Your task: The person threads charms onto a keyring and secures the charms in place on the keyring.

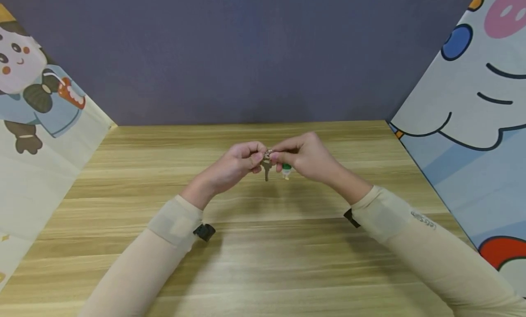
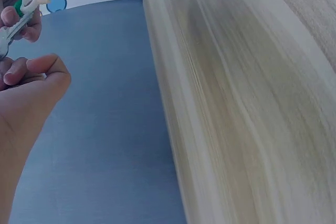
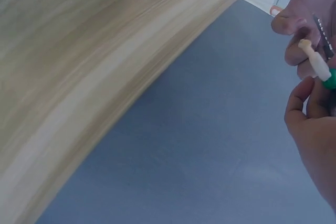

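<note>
Held up between both hands in the head view is a small metal key ring (image 1: 267, 154). A key (image 1: 266, 171) hangs from it, blade down. My left hand (image 1: 236, 166) pinches the ring from the left with thumb and index finger, while my right hand (image 1: 310, 158) pinches it from the right. Below the right fingers dangles a small green and white figure-like charm (image 1: 286, 170). The right wrist view shows this charm (image 3: 319, 66) close to both hands, with part of the key (image 3: 322, 36) behind it. Fingers hide much of the ring.
Beneath the hands lies a wood-grain table (image 1: 263, 262). A plain grey-blue panel (image 1: 255, 56) rises at its back edge. Cartoon-printed panels stand at the left (image 1: 45, 125) and right (image 1: 460, 107). Each sleeved wrist carries a small black device (image 1: 204, 232).
</note>
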`<state>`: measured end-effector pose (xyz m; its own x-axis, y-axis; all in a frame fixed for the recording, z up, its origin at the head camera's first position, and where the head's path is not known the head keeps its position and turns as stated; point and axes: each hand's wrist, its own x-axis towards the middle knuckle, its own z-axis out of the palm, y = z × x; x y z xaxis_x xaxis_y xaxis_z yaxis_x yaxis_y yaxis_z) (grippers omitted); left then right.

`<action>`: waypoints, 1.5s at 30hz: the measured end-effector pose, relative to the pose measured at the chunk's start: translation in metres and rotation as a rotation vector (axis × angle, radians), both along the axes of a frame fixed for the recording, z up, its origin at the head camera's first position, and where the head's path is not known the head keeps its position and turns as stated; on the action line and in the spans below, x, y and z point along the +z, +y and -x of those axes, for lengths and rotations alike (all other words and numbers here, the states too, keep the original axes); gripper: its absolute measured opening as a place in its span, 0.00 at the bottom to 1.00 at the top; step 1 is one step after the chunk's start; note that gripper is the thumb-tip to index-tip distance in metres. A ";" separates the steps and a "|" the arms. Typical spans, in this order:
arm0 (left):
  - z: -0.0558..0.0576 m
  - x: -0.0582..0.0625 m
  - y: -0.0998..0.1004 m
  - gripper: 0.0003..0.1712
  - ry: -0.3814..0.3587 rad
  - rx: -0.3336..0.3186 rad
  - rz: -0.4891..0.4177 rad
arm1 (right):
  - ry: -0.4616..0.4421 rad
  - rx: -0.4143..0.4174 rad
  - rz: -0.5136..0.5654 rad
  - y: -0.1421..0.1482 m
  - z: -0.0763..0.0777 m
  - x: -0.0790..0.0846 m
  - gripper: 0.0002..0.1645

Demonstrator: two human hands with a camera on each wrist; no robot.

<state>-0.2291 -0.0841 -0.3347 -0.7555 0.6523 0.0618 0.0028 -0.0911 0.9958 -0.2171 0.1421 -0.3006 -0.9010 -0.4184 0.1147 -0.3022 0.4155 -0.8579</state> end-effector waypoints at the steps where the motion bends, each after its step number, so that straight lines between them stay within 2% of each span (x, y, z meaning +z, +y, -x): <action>1: 0.000 0.000 0.000 0.11 -0.004 -0.002 -0.011 | -0.011 0.003 0.021 0.000 0.000 -0.001 0.09; 5: -0.001 -0.002 0.000 0.12 -0.013 -0.013 -0.070 | -0.050 0.018 0.106 0.001 0.002 -0.005 0.09; 9: -0.002 -0.006 0.001 0.09 -0.016 -0.045 -0.172 | -0.060 0.023 0.184 0.001 0.002 -0.009 0.09; 14: -0.003 -0.010 0.006 0.16 -0.026 -0.074 -0.283 | -0.067 0.026 0.286 0.000 0.001 -0.011 0.10; 18: -0.005 -0.010 0.012 0.17 -0.048 -0.077 -0.356 | -0.091 -0.005 0.370 -0.003 0.001 -0.013 0.11; 21: -0.006 -0.011 0.015 0.16 -0.061 -0.086 -0.418 | -0.160 -0.010 0.498 -0.006 0.001 -0.014 0.09; 25: -0.006 -0.012 0.019 0.15 -0.069 -0.101 -0.498 | -0.274 0.041 0.704 -0.012 -0.001 -0.015 0.22; 27: -0.007 -0.012 0.020 0.14 -0.073 -0.099 -0.525 | -0.306 0.071 0.763 -0.013 -0.003 -0.016 0.24; 30: -0.007 -0.012 0.021 0.13 -0.076 -0.093 -0.543 | -0.318 0.091 0.798 -0.015 -0.004 -0.016 0.23; 34: -0.007 -0.011 0.020 0.15 -0.065 -0.074 -0.501 | -0.285 0.073 0.764 -0.015 -0.004 -0.016 0.22; 37: -0.008 -0.009 0.018 0.15 -0.046 -0.035 -0.408 | -0.240 0.028 0.686 -0.013 -0.002 -0.016 0.20; 41: -0.008 -0.005 0.015 0.07 0.011 0.050 -0.234 | -0.165 -0.044 0.521 -0.007 0.001 -0.014 0.08; 45: -0.006 -0.002 0.014 0.08 0.104 0.113 -0.064 | -0.086 -0.092 0.293 0.000 0.002 -0.009 0.11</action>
